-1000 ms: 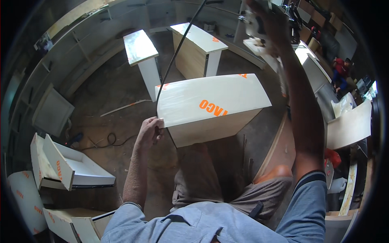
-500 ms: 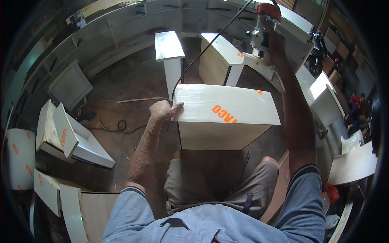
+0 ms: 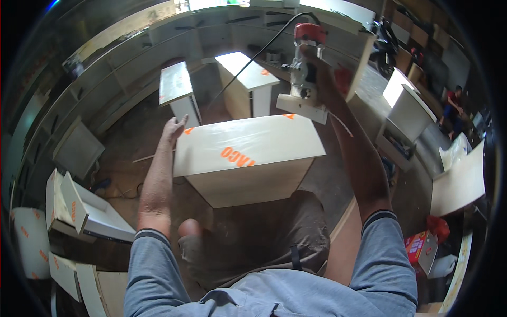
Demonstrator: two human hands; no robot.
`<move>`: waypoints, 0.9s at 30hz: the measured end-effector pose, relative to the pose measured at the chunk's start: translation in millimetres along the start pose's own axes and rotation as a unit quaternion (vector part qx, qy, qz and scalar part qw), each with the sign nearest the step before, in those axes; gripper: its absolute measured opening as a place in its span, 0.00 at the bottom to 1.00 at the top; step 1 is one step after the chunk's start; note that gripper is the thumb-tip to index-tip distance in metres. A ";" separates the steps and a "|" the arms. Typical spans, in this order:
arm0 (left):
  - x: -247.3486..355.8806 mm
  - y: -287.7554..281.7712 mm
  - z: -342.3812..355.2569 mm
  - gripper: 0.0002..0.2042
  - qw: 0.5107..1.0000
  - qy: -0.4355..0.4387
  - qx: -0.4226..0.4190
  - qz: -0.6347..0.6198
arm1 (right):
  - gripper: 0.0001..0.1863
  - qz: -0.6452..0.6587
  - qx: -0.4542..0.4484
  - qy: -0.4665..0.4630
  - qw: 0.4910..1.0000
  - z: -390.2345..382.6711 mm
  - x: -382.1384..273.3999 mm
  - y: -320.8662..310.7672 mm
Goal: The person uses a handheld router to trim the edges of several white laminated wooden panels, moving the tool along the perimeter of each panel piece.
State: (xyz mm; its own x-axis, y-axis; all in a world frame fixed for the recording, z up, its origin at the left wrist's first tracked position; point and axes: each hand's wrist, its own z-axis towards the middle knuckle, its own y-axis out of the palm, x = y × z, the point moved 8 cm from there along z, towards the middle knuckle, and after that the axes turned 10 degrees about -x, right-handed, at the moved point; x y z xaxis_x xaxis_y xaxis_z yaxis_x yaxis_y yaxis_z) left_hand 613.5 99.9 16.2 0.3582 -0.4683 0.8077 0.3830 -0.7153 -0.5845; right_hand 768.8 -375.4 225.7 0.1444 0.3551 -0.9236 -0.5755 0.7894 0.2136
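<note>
My right hand (image 3: 318, 68) is closed around a trim router (image 3: 305, 74) with a red top and a pale base. The router is raised above the far right corner of a white-topped wooden box (image 3: 248, 140), apart from it. At the box's far left corner is my left hand (image 3: 174, 129), a finger stretched out and the others loosely bent. It holds no tool; whether it touches the corner cannot be made out. The box has orange print on its glossy top and bare wood on its near side. A black power cord (image 3: 253, 58) runs from the router toward the floor.
Two more white-topped boxes, a narrow one (image 3: 176, 84) and a wider one (image 3: 245, 71), stand beyond. An open drawer-like box (image 3: 105, 211) lies at left, near a white roll (image 3: 31, 243). A person (image 3: 454, 105) sits far right, near a motorbike (image 3: 385, 45).
The router has come down and left, nearer the box. My left hand has shifted from the box's left edge to its far left corner. The view has turned, and the box now sits at a different angle.
</note>
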 end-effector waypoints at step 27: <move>212.4 273.8 -61.1 0.31 0.953 0.175 -0.004 0.247 | 0.24 -0.225 0.148 -0.140 0.953 -210.1 53.6 -123.2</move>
State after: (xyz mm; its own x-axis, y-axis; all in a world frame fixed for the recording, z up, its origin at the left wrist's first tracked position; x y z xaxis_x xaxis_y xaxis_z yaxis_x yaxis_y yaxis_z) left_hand 742.4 -227.1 32.4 0.1873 -0.8921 0.4112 0.2332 -0.3663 -0.9008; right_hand 678.2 -558.8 83.0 0.5556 0.0347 -0.8307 -0.1581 0.9853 -0.0645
